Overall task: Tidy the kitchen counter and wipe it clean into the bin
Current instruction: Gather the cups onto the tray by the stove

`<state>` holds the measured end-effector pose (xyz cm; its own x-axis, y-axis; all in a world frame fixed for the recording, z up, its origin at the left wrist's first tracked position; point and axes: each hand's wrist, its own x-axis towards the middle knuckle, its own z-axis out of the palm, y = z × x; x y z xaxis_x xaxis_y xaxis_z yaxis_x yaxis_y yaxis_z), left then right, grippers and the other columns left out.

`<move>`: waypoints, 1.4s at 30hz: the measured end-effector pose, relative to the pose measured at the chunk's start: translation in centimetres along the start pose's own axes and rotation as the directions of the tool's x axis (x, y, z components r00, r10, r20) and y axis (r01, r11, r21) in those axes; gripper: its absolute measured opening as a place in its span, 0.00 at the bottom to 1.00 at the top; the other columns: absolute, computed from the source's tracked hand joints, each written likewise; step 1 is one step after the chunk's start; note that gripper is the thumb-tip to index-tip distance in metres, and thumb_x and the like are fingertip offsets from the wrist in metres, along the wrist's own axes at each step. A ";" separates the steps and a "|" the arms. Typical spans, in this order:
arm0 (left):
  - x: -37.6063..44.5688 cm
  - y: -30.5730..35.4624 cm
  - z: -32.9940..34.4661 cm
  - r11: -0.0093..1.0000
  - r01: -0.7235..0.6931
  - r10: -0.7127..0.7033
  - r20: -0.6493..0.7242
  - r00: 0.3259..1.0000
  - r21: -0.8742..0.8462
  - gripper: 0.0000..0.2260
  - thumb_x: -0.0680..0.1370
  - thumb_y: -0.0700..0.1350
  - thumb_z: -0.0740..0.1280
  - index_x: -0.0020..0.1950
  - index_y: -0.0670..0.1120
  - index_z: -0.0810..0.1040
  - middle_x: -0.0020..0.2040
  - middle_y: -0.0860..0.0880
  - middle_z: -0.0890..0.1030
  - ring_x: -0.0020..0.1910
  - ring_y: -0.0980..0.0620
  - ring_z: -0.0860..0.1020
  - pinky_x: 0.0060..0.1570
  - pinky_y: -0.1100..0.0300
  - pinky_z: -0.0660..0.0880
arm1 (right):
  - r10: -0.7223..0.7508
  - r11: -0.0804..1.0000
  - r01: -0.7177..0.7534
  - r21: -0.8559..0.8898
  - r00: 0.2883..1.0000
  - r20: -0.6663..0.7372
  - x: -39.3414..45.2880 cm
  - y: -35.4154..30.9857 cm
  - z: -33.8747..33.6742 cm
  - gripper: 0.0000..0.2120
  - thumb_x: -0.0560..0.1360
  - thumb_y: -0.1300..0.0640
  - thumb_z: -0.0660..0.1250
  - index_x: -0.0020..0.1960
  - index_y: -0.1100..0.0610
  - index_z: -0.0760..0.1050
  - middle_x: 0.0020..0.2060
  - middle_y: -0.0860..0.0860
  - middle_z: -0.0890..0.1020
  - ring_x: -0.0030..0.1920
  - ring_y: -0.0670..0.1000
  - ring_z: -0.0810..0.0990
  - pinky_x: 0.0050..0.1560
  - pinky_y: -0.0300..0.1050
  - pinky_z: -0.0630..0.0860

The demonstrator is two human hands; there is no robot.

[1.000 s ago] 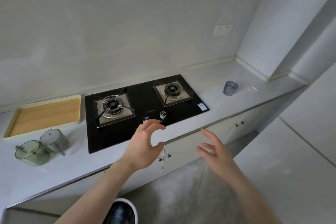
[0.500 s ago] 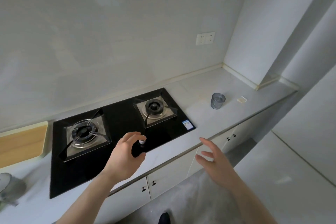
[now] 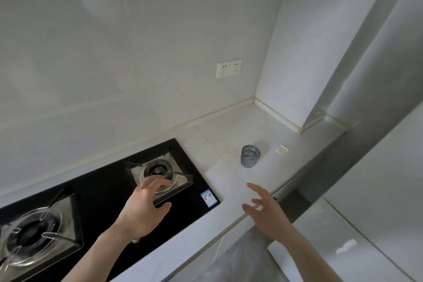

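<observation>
Reaching forward, both hands empty. Left hand (image 3: 144,210) hovers over the black hob (image 3: 109,192), fingers loosely curled with nothing in them, fingertips above the near edge of the right burner (image 3: 160,171). Right hand (image 3: 270,215) hangs over the front edge of the tabletop (image 3: 231,181), fingers spread and straight.

Glass (image 3: 250,156): stands upright on the tabletop, ahead of the right hand and well apart from it, slightly to that hand's left. Looks like thin clear glass, so probably light, stiff, smooth and breakable. Best taken round the middle of its wall with thumb against fingers, not by the rim. Cannot tell whether it holds any liquid, so keep it level.

Crumbs (image 3: 229,151): pale scatter just left of the glass, beyond both hands. Loose and dry by the look, they should sweep easily with a cloth. No cloth or bin in view.

Small pale square (image 3: 281,149): lies flat just right of the glass, near the wall corner. What it is cannot be made out.

Around: second burner (image 3: 32,233) far left of the left hand, double socket (image 3: 229,68) on the wall above the glass. Path from right hand to glass is bare tabletop, nothing between. The glass stands next to the crumbs and likely wants lifting before wiping
</observation>
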<state>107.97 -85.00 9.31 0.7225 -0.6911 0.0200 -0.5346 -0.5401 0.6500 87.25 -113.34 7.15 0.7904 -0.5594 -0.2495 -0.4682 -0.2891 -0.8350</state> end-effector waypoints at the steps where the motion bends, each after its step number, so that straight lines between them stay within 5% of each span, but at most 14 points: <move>1: 0.8 0.2 0.3 1.000 0.011 -0.011 0.001 1.000 0.004 0.23 0.76 0.47 0.74 0.66 0.63 0.70 0.71 0.59 0.70 0.69 0.56 0.71 0.68 0.58 0.71 | -0.003 1.000 0.004 -0.003 1.000 0.008 1.4 0.3 -0.4 0.26 0.77 0.50 0.72 0.70 0.35 0.66 0.69 0.40 0.67 0.68 0.48 0.72 0.64 0.52 0.78; 11: 5.8 -0.2 2.7 0.973 0.229 -0.228 -0.096 0.969 -0.004 0.27 0.75 0.47 0.75 0.61 0.70 0.65 0.67 0.64 0.67 0.69 0.56 0.72 0.66 0.61 0.71 | -0.024 0.968 0.055 -0.246 0.992 0.127 17.0 2.8 -5.3 0.34 0.77 0.54 0.72 0.77 0.51 0.60 0.74 0.51 0.64 0.74 0.52 0.65 0.73 0.48 0.63; 17: 7.8 2.0 4.4 0.935 0.352 -0.350 -0.202 0.914 -0.028 0.25 0.75 0.47 0.75 0.63 0.68 0.67 0.70 0.60 0.71 0.67 0.54 0.74 0.64 0.60 0.73 | 0.004 0.923 0.048 -0.382 0.991 0.134 26.2 4.5 -7.7 0.36 0.74 0.53 0.74 0.78 0.54 0.61 0.75 0.55 0.64 0.73 0.56 0.67 0.73 0.49 0.66; 23: 7.3 4.1 6.4 0.884 0.465 -0.457 -0.299 0.838 -0.049 0.26 0.76 0.48 0.74 0.62 0.70 0.65 0.69 0.62 0.69 0.67 0.57 0.72 0.66 0.59 0.72 | 0.067 0.812 0.089 -0.577 0.968 0.244 33.0 6.1 -7.1 0.45 0.73 0.44 0.72 0.82 0.50 0.51 0.80 0.55 0.54 0.81 0.55 0.49 0.78 0.51 0.53; 26: 6.3 4.9 7.1 0.845 0.529 -0.525 -0.316 0.790 -0.080 0.26 0.76 0.47 0.74 0.58 0.73 0.64 0.65 0.66 0.67 0.63 0.61 0.70 0.64 0.61 0.70 | 0.112 0.780 0.075 -0.621 0.960 0.257 34.8 7.1 -6.0 0.44 0.71 0.47 0.72 0.81 0.51 0.54 0.79 0.55 0.57 0.79 0.57 0.55 0.76 0.50 0.58; 30: 4.3 5.2 8.8 0.760 0.639 -0.639 -0.311 0.704 -0.117 0.21 0.75 0.47 0.74 0.66 0.62 0.74 0.67 0.62 0.70 0.65 0.55 0.74 0.62 0.59 0.72 | 0.110 0.744 0.077 -0.664 0.966 0.235 35.7 7.7 -4.9 0.34 0.70 0.47 0.73 0.73 0.47 0.64 0.69 0.54 0.65 0.66 0.62 0.72 0.59 0.47 0.72; 34: 1.8 5.8 10.3 0.721 0.675 -0.684 -0.315 0.658 -0.155 0.22 0.76 0.47 0.74 0.68 0.58 0.76 0.67 0.63 0.69 0.67 0.54 0.73 0.61 0.59 0.73 | 0.057 0.800 0.130 -0.585 0.955 0.291 34.7 6.2 -5.0 0.24 0.65 0.47 0.76 0.58 0.44 0.71 0.59 0.52 0.71 0.56 0.61 0.78 0.52 0.46 0.75; 42: -6.0 6.8 9.3 0.649 0.728 -0.754 -0.315 0.576 -0.221 0.22 0.78 0.49 0.72 0.71 0.59 0.71 0.74 0.60 0.66 0.72 0.55 0.69 0.68 0.63 0.67 | -0.210 0.883 0.387 -0.266 0.832 0.513 24.3 -0.6 -0.6 0.31 0.64 0.49 0.80 0.63 0.40 0.73 0.59 0.45 0.75 0.58 0.48 0.77 0.56 0.46 0.73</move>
<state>95.93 -88.95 6.55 0.9576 0.1604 -0.2391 0.2761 -0.7474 0.6042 106.52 -127.17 1.90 0.9588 -0.0066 -0.2839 -0.2128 -0.6787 -0.7030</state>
